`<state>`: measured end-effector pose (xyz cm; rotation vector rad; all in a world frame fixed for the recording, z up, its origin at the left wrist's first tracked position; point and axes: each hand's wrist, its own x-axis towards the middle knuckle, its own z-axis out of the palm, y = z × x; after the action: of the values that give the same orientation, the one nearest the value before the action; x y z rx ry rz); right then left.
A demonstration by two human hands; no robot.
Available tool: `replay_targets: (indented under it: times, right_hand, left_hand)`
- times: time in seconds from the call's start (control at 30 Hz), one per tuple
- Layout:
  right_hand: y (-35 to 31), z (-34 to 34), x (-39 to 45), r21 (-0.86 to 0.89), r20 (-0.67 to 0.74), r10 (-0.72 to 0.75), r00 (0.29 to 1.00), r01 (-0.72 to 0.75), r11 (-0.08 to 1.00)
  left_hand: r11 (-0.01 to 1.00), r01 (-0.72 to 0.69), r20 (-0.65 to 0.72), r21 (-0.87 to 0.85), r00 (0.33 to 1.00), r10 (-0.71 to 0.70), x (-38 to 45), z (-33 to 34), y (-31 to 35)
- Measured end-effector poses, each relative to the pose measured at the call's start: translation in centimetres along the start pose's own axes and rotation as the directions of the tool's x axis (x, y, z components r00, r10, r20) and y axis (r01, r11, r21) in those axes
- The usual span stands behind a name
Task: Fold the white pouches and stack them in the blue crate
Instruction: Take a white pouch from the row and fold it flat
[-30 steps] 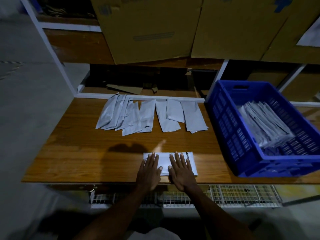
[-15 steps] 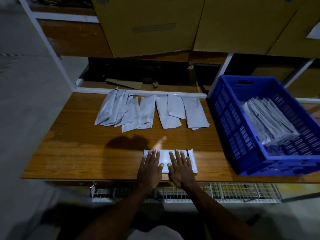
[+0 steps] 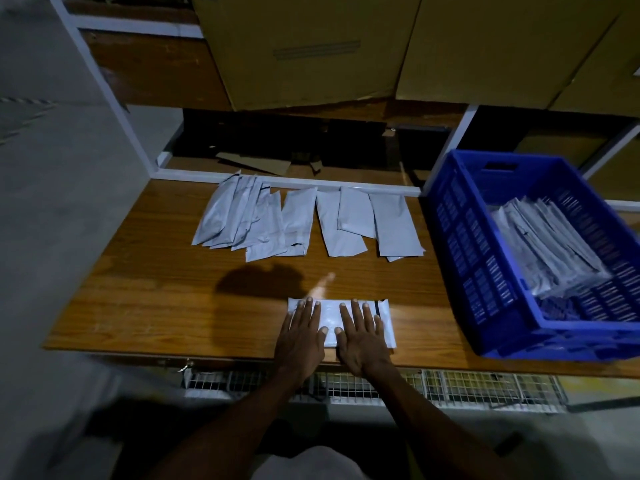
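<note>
Both hands flat, fingers straight and spread, holding nothing. Left hand [image 3: 300, 336] and right hand [image 3: 362, 337] press side by side on one white pouch [image 3: 329, 318] lying crosswise near the front edge of the wooden table [image 3: 138, 306], left of the blue crate [image 3: 485, 271] and apart from it.

Risks, as judged: the pouch looks like slick plastic film, so a crease may spring open once the palms lift; uneven pressure could skew the fold. Sitting close to the table edge, the pouch could slide off if pushed toward the person. Dim light makes edge alignment harder.

Materials: pouch thin, glossy, rectangular, a dark strip near its right end. Unfolded pouches [image 3: 304, 223] lie fanned in a loose overlapping row behind it, farther from the person, dull grey-white, some wrinkled. Crate is rigid moulded plastic with slotted walls; a leaning stack of folded pouches [image 3: 543, 244] sits inside. Table is varnished wood grain, reflective.
</note>
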<state>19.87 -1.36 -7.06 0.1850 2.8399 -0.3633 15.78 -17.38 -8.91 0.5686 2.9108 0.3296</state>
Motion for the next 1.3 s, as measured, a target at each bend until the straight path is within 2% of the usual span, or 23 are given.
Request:
replay_targets:
  times: [0.27,0.47,0.6,0.8,1.0,1.13,1.3]
  right_hand:
    - [-0.1,-0.7,0.4,0.0,0.103,-0.003,0.995,0.003,1.0]
    - [0.6,-2.3,1.1,-0.004,0.19,-0.048,0.981,0.05,0.999]
    - [0.7,-4.9,2.0,-0.012,0.105,-0.075,0.992,0.077,0.997]
    - [0.8,-6.5,2.8,-0.049,0.085,-0.095,0.992,0.099,0.994]
    - [0.3,-7.5,2.8,-0.103,0.101,-0.098,0.99,0.108,0.989]
    - [0.0,-8.5,2.5,-0.089,0.017,-0.131,0.991,0.132,0.987]
    - [-0.6,-10.0,2.1,-0.074,-0.099,-0.166,0.981,0.159,0.985]
  left_hand:
    - [1.0,-0.007,0.003,0.008,1.0,0.007,-0.3,-0.7,0.2]
    - [1.0,-0.023,0.072,-0.003,0.997,0.023,0.1,-1.5,0.0]
    - [0.998,-0.046,0.149,0.05,0.988,0.038,1.4,-3.2,-0.1]
    - [0.997,-0.071,0.213,0.036,0.975,0.062,3.1,-5.9,0.2]
    - [0.988,-0.144,0.143,0.06,0.981,0.134,3.5,-7.2,0.3]
    - [0.972,-0.213,0.128,0.101,0.971,0.2,3.8,-8.1,0.2]
    - [0.982,-0.185,0.027,-0.026,0.982,0.186,3.8,-10.3,0.9]
